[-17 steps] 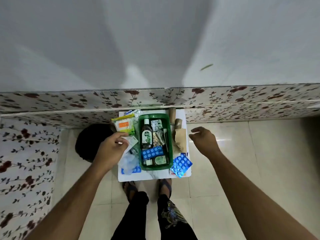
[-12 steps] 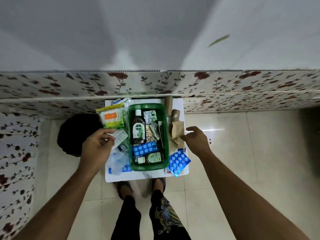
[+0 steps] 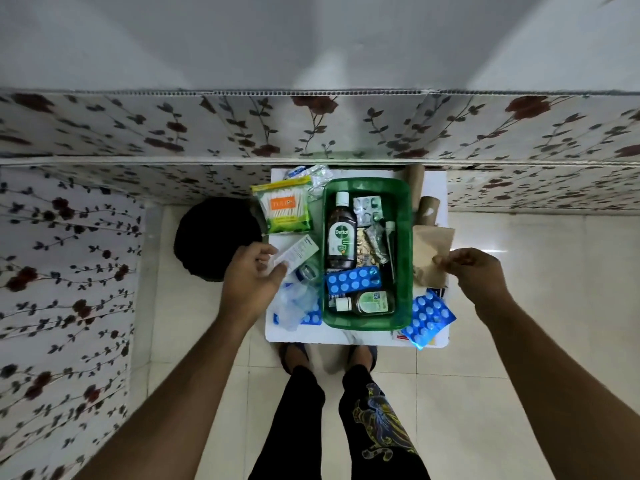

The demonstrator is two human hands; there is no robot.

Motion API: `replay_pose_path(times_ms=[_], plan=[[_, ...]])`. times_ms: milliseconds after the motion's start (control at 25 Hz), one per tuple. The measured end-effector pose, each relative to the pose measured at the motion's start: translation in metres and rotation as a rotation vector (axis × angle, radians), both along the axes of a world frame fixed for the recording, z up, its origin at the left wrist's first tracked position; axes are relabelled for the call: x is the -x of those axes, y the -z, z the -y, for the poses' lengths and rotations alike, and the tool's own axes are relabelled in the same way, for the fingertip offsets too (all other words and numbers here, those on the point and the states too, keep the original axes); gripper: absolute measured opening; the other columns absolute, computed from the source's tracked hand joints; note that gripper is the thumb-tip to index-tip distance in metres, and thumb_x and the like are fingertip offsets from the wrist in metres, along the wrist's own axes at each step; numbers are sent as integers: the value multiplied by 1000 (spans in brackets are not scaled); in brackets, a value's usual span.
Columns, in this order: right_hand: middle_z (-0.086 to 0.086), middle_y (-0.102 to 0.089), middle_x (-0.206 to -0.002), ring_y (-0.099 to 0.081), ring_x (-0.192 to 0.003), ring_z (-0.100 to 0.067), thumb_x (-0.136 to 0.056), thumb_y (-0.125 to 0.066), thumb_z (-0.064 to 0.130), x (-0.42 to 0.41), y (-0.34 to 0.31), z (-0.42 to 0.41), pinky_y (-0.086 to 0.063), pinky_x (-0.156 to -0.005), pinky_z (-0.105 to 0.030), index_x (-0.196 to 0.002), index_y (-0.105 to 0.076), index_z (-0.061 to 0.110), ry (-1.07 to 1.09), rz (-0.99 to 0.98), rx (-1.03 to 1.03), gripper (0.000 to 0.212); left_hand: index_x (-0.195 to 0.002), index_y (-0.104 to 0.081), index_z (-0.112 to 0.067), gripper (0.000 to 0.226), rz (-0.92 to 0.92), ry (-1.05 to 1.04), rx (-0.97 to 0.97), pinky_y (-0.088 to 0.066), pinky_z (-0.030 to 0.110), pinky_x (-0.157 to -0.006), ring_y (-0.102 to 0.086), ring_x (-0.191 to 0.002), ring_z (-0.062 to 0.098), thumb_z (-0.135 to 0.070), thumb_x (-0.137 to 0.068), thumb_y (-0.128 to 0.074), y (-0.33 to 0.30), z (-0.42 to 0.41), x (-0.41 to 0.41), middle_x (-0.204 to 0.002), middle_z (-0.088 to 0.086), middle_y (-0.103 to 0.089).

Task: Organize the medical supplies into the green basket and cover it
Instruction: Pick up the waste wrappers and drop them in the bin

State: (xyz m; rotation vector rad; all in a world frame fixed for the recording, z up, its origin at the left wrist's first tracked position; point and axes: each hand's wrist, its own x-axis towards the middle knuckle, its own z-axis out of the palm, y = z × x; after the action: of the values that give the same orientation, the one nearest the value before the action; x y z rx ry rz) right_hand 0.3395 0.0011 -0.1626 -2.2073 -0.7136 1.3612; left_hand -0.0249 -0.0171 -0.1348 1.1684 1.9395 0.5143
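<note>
The green basket point(image 3: 403, 244) stands in the middle of a small white table point(image 3: 332, 336). It holds a brown Dettol bottle point(image 3: 342, 233), a blue blister pack point(image 3: 352, 279), a small green bottle point(image 3: 370, 302) and foil strips. My left hand point(image 3: 249, 280) is left of the basket, thumb and fingers closed on the near end of a small white box point(image 3: 300, 251). My right hand point(image 3: 476, 275) is right of the basket and pinches the edge of a brown paper packet point(image 3: 432, 245).
A cotton swab pack point(image 3: 285, 209) lies at the table's back left, and a clear plastic bag point(image 3: 294, 301) at the front left. A blue blister pack point(image 3: 427, 315) and cardboard rolls point(image 3: 428, 207) lie on the right. A black round object point(image 3: 216, 237) sits on the floor. Floral panels stand behind.
My right hand has moved in from above the floor to the brown paper packet and closed on its edge. My left hand has stayed on the small white box.
</note>
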Motion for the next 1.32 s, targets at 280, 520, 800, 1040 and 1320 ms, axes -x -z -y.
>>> replay_pose_path(times_ms=[280,520,800,1040,1320], plan=[[4,-68,-74,-64,-72,-12,-83,-75,16,-1,-25,10,-41,-70,-34,-75,-60,20,65,-150,-33,18,-105,-67,-13,34,-223,360,28,-52,34,-81,-61,-90,26,-7,-73,-77,3,37,1,-106,8,-55],[-2,-66,-79,-60,-69,-15,-86,-71,13,9,-86,6,-43,-68,-34,-78,-61,20,132,-98,-202,14,-105,-75,-4,30,-215,278,70,-46,25,-83,-67,-92,28,4,-84,-55,-21,35,18,-100,14,-71],[12,-65,-63,-56,-58,-7,-86,-71,8,63,-145,-15,-43,-58,-26,-79,-60,19,4,-130,-350,17,-107,-60,-10,41,-134,116,182,-47,34,-81,-55,-93,22,-27,-74,-78,-20,48,12,-105,6,-52],[13,-66,-62,-57,-57,-4,-87,-68,2,123,-140,-17,-44,-52,-17,-77,-59,19,-45,-182,-345,22,-78,-64,-9,7,-163,93,186,-40,29,-63,-61,-76,27,-14,-84,-61,0,72,14,-82,10,-64],[0,-72,-78,-67,-65,-9,-87,-71,5,247,-123,-12,-54,-55,-28,-89,-65,15,-242,-218,-318,12,-91,-61,-15,22,461,-824,101,-52,30,-57,-64,-71,25,3,-84,-50,-28,60,116,-84,11,-67]])
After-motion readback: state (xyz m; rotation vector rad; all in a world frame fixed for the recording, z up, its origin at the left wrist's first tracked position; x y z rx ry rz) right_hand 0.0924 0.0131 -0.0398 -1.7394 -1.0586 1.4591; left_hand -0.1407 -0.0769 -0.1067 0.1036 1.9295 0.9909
